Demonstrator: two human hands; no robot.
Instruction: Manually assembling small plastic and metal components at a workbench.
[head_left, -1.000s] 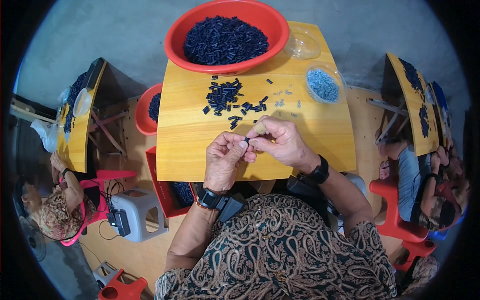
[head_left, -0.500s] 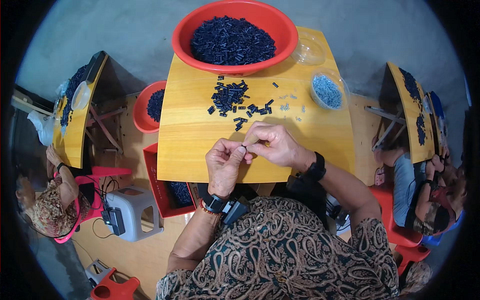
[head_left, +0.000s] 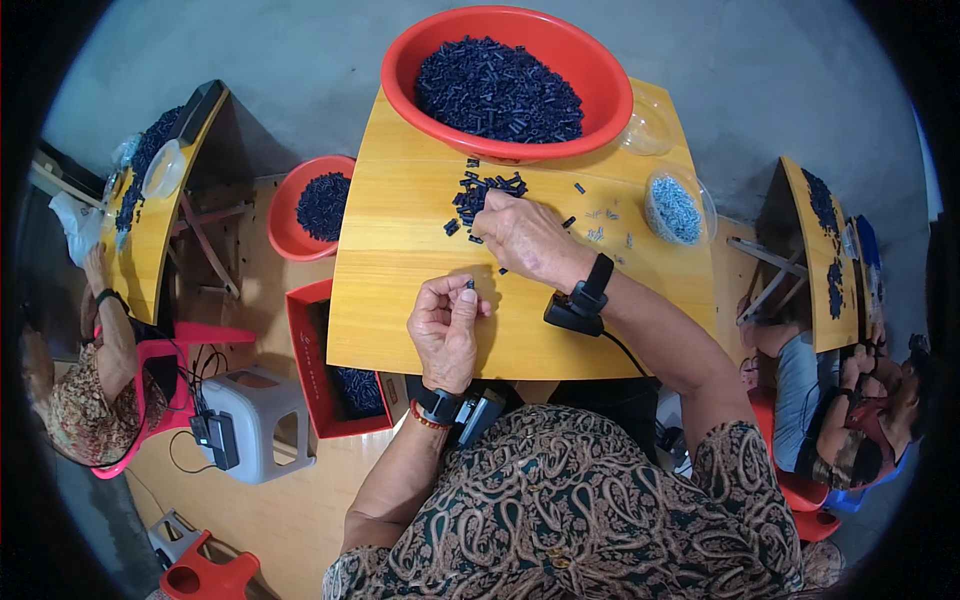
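Note:
My left hand [head_left: 447, 325] hovers over the near part of the yellow wooden table [head_left: 400, 290], pinching a small dark plastic piece [head_left: 469, 285] between thumb and fingertips. My right hand [head_left: 525, 238] reaches forward and rests its fingers on the loose pile of small dark blue pieces [head_left: 480, 195] in the middle of the table. Both wrists wear black bands. A large red basin [head_left: 600, 75] full of the same dark pieces stands at the table's far edge.
A clear bowl of light blue pieces [head_left: 675, 208] and an empty clear bowl [head_left: 650, 130] sit at the right. A smaller red basin [head_left: 320, 205] and a red box [head_left: 310, 370] stand left of the table. Other people work at similar tables on both sides.
My hands were together at the table's near middle; my right hand has since moved away forward to the loose pile, while my left hand stayed holding the small piece.

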